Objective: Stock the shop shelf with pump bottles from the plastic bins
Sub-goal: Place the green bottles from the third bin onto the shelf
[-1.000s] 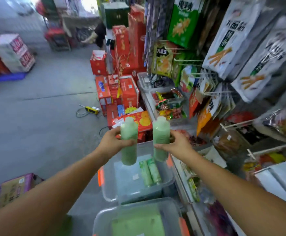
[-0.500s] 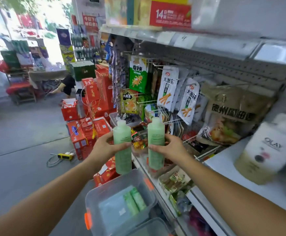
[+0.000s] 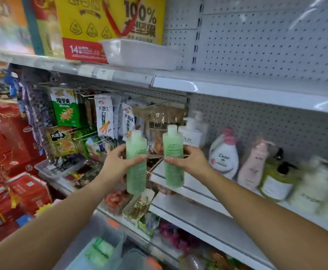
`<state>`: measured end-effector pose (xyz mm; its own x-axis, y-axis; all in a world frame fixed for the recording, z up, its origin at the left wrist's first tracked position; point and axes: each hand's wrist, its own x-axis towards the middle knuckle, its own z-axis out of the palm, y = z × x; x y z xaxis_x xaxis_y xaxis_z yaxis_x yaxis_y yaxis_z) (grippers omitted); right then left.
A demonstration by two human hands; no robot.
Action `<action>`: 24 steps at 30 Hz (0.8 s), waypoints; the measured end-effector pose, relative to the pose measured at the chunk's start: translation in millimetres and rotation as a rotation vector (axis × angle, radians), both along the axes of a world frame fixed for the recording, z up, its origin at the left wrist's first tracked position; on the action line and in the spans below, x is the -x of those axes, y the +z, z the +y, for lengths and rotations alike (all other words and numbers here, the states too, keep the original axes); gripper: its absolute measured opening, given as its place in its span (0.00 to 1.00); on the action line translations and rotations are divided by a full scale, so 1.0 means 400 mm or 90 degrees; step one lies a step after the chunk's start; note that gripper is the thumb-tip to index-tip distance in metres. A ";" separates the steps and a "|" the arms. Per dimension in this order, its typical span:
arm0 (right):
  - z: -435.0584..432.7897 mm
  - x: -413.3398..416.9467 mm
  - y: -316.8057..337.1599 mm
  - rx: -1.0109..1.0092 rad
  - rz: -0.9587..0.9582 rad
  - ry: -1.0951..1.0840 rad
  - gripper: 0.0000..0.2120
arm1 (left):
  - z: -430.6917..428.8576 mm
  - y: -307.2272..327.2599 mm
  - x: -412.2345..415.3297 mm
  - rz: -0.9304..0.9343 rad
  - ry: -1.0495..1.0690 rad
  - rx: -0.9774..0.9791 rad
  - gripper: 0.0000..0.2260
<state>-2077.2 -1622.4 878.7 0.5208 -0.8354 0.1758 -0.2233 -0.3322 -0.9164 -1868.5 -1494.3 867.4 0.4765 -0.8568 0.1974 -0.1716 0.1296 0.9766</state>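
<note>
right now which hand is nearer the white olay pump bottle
Right. The right hand, holding a green bottle, is just below the white Olay pump bottle; the left hand is farther left.

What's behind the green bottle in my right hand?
A white Olay pump bottle stands on the shelf just behind the green bottle, its left edge covered. A brown snack bag hangs further left. The shelf spot behind the right hand is hidden.
</note>
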 end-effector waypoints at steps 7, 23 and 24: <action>0.004 0.365 0.061 0.018 -0.027 -0.116 0.17 | -0.124 0.056 0.332 0.005 -0.143 0.038 0.16; 0.135 1.172 0.089 0.034 -0.039 -0.303 0.20 | -0.184 0.074 1.113 0.044 -0.356 0.088 0.26; 0.144 1.212 0.088 0.032 -0.043 -0.316 0.20 | -0.184 0.075 1.154 0.049 -0.365 0.093 0.27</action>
